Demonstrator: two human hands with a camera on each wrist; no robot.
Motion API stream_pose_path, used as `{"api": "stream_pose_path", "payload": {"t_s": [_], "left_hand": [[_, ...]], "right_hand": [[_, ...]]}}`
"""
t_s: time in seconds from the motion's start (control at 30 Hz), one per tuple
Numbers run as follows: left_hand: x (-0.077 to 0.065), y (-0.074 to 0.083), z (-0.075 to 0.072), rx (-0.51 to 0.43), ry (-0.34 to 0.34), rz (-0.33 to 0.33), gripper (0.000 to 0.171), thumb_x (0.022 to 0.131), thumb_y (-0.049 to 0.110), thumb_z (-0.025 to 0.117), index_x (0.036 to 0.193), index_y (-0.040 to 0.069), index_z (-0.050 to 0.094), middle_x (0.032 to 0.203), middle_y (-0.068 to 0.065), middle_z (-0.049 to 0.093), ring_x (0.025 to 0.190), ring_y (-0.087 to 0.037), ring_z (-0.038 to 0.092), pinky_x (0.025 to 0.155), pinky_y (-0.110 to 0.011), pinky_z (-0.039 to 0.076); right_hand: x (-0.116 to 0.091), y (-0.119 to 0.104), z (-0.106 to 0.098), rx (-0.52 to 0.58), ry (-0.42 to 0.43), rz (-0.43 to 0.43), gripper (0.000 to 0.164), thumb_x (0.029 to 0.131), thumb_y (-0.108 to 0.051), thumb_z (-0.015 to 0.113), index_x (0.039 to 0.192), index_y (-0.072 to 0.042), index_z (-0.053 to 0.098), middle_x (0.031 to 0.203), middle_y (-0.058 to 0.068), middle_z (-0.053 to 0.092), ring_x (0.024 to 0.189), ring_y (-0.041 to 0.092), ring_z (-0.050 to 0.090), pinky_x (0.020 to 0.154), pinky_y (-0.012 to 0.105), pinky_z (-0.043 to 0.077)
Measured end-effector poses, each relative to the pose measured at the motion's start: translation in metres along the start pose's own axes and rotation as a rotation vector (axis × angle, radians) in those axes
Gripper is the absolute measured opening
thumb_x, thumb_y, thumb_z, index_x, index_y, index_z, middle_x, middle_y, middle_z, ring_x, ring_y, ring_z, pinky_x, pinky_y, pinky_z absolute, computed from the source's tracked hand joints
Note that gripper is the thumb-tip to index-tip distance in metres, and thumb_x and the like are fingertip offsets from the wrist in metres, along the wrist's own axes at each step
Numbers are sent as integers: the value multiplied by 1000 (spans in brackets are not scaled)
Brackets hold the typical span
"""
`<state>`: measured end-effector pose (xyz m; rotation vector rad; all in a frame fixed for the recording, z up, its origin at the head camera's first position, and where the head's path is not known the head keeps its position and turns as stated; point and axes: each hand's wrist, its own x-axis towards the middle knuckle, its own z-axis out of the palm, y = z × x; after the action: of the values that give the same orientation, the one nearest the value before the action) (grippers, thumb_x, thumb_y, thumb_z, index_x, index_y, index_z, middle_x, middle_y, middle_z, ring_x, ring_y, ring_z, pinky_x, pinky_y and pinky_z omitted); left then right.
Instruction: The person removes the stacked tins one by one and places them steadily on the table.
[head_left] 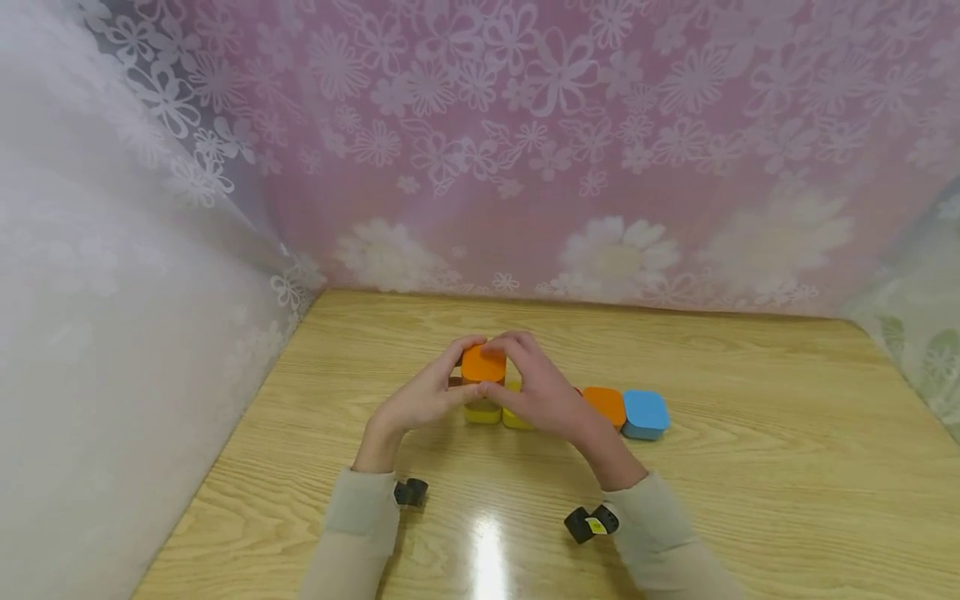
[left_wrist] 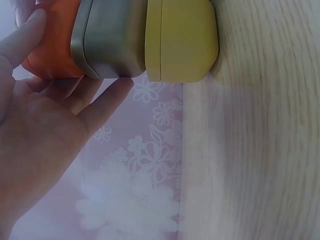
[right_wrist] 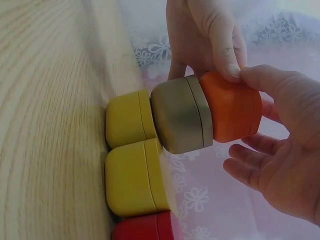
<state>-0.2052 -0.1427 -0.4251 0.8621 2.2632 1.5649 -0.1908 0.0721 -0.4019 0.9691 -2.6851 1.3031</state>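
Both my left hand (head_left: 426, 397) and right hand (head_left: 545, 390) grip the orange block (head_left: 482, 365) — fingers curled around opposite sides — directly atop the grey-brown block (right_wrist: 179, 114).

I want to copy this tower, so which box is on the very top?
The orange box stacked on the grey-brown box. The other orange box is in the row, next to the blue box.

Two forearms (head_left: 667, 537) in pale sleeves (head_left: 360, 517) reach from the near side and converge toward the far side. The left hand (head_left: 423, 395), at left, and the right hand (head_left: 546, 390), at right, face each other, fingers curved inward on the far side; the thumbs (head_left: 459, 396) point together on the near side, tips close.
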Motion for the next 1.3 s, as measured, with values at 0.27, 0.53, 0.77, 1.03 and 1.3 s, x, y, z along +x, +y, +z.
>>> {"api": "stream_pose_path", "payload": {"t_s": [0.27,0.53,0.77,1.03,1.3], "left_hand": [[0,0,0,10,5,-12,65,100,22,59,155,14,23,147,-6,41,131,-25,47,105,-45,45],[-1,1,-1,43,10,-21,66,99,24,62,154,16,26,149,-2,41,135,-22,43,110,-48,39],[-1,-1,-1,80,44,-66,76,93,26,72,154,26,27,147,2,44,133,-19,44,109,-50,40],[1,-13,3,88,51,-99,67,88,33,77,144,22,41,136,4,52,123,-16,53,101,-42,48],[0,-17,3,61,27,-96,59,91,33,74,141,24,46,135,6,54,127,-18,51,103,-45,46]], "right_hand": [[-1,1,5,61,30,26,43,93,-23,72,130,-8,55,136,11,47,122,28,48,100,55,45],[-4,4,6,73,64,29,40,91,-24,74,127,-11,60,135,5,52,124,25,51,102,54,45],[-2,7,7,103,72,59,37,92,-22,74,125,-13,62,133,2,54,125,24,52,106,52,43],[-1,8,9,138,79,68,36,91,-20,74,124,-11,63,132,3,55,124,25,52,105,53,43],[-2,9,10,164,85,66,36,91,-19,74,124,-11,62,132,4,54,123,26,52,105,55,43]]}}
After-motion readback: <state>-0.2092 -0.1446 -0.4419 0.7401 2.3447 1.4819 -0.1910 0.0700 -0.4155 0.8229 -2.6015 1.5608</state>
